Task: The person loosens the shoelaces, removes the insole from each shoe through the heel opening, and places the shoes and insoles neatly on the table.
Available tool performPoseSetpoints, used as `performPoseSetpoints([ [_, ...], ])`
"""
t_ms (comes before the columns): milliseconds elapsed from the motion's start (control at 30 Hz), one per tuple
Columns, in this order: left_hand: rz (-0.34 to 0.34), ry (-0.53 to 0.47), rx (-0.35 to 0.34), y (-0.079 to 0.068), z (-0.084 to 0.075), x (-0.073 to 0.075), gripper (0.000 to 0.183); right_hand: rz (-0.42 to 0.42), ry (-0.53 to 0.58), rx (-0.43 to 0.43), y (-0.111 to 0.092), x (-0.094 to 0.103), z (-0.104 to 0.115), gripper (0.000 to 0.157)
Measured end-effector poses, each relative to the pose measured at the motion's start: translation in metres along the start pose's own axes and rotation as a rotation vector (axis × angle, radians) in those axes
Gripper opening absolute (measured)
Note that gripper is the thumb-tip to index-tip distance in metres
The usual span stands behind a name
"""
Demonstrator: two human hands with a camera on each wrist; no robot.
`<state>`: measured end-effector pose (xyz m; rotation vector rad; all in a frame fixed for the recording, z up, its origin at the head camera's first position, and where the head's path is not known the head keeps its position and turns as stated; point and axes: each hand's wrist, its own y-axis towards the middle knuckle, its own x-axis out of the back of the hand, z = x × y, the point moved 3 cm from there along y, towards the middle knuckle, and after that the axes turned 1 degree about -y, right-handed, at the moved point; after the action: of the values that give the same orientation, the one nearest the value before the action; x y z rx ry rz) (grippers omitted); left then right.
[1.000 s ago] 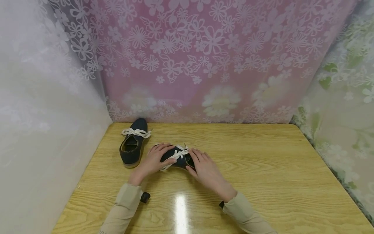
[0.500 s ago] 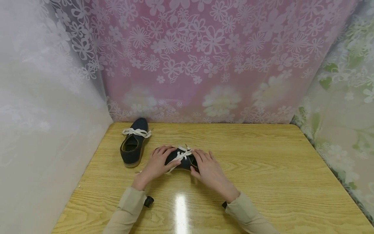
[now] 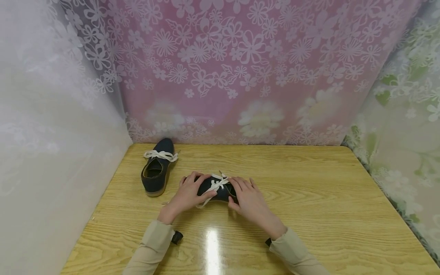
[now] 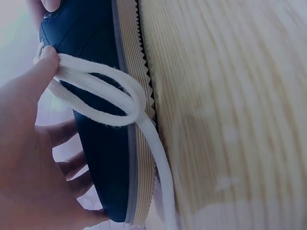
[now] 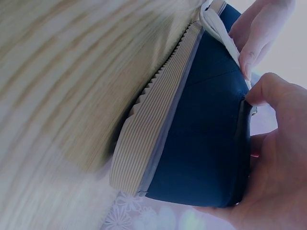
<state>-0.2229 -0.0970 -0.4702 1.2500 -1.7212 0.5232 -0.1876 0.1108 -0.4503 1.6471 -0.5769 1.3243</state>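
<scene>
A dark navy sneaker [image 3: 222, 196] with white laces lies sideways on the table between both hands, its toe to the left. My left hand [image 3: 187, 194] grips the toe half, thumb on the near side and fingers over the far side. In the left wrist view, that thumb presses by the white lace [image 4: 103, 91], whose loop hangs over the ribbed tan sole. My right hand [image 3: 252, 200] holds the heel half at the opening. The right wrist view shows its thumb at the collar of the sneaker [image 5: 201, 129], the sole along the tabletop.
A matching sneaker [image 3: 152, 188] stands at the back left, toe toward the pink floral curtain [image 3: 220, 76]. The wooden table [image 3: 309, 191] stretches to the right. A pale sheet [image 3: 51, 133] hangs along the left side, and a green-patterned one [image 3: 395, 152] on the right.
Both hands have shifted a little to the right and slightly toward the person, with the sneaker moving along between them. The other sneaker stays where it was.
</scene>
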Motion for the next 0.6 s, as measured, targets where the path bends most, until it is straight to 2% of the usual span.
performPoseSetpoints([
  [267, 0.012, 0.010, 0.024, 0.000, -0.007, -0.004, 0.068, -0.061, -0.010, 0.020, -0.005, 0.002, -0.003, 0.053],
  [600, 0.034, 0.005, 0.029, 0.001, -0.009, -0.014, 0.074, -0.038, -0.024, 0.009, -0.009, 0.007, -0.005, 0.052],
])
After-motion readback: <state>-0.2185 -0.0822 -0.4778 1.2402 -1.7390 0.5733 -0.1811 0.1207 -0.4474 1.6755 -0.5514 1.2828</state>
